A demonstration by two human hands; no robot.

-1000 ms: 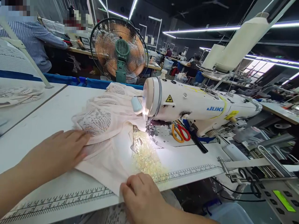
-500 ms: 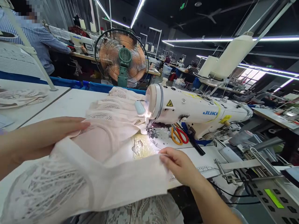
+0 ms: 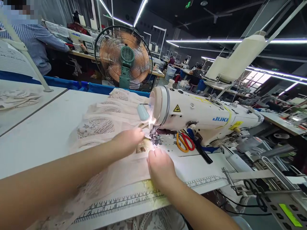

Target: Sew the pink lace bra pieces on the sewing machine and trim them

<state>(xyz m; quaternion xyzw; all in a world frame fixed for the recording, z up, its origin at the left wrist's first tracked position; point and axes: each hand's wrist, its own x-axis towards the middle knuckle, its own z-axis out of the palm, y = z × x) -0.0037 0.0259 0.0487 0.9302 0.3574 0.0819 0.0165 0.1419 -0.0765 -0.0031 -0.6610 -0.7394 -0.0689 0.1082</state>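
Observation:
A pale pink bra [image 3: 129, 171] with lace panels lies across the machine table, its edge close to the needle area of a white sewing machine [image 3: 192, 108]. My left hand [image 3: 130, 140] is just left of the lit presser foot, fingers closed on the fabric. Nearer the front, my right hand [image 3: 161, 164] is closed on the edge of the bra band, just below the needle plate [image 3: 168, 140]. Both sets of fingertips are partly hidden. Behind my left hand, more lace pieces [image 3: 100, 124] lie in a row.
Scissors with orange and red handles [image 3: 185, 142] lie under the machine arm. A printed ruler [image 3: 124, 203] runs along the table's front edge. A large fan [image 3: 124, 57] stands behind the table. To the right is a metal tape feeder with a control panel [image 3: 280, 204]. A co-worker [image 3: 31, 44] sits at far left.
My left hand has moved right to the presser foot, and my right hand slightly left and toward the needle. The bra has shifted with them, uncovering the ruler.

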